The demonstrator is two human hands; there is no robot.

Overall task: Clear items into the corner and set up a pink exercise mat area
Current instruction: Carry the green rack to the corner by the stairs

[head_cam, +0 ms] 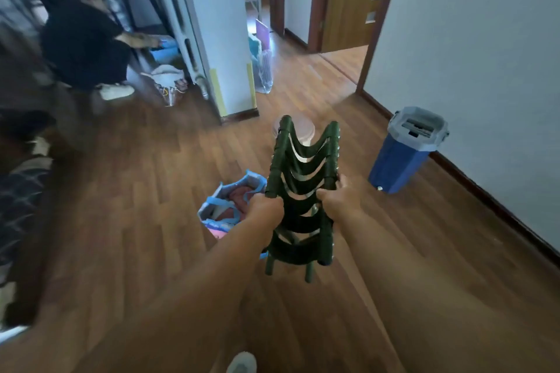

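Left hand (266, 206) curled round the left rail of a green folding stool (303, 188); right hand (333, 201) curled round the right rail at about the same height. The stool is off the floor, out in front of the body and folded nearly flat. Its webbing straps sag between the rails and its legs point down and back toward the carrier.

Step in hand, as I read it: carrying the stool to the corner.
- Keep both rails squeezed toward each other so the frame does not spring open
- Lift the legs clear of the tote just below and to the left
- Give room to the other person (81, 39) crouched far left
- Set it down leaning on a wall, not in open floor

Containers:
- White bag (169, 82) on the floor beside the crouched person, top bulging; contents too blurred to tell
- Tote (212, 206) with blue handles, mouth open, on the wooden floor (151, 191) near the left hand; pink and reddish soft stuff inside, cannot tell whether it is the mat
- Clear plastic bag (263, 73) at the foot of the white pillar, with pale blue and purple flat things standing in it
- Blue bucket (400, 160) near the right wall, grey lid on, inside hidden

No pink mat laid out anywhere in view
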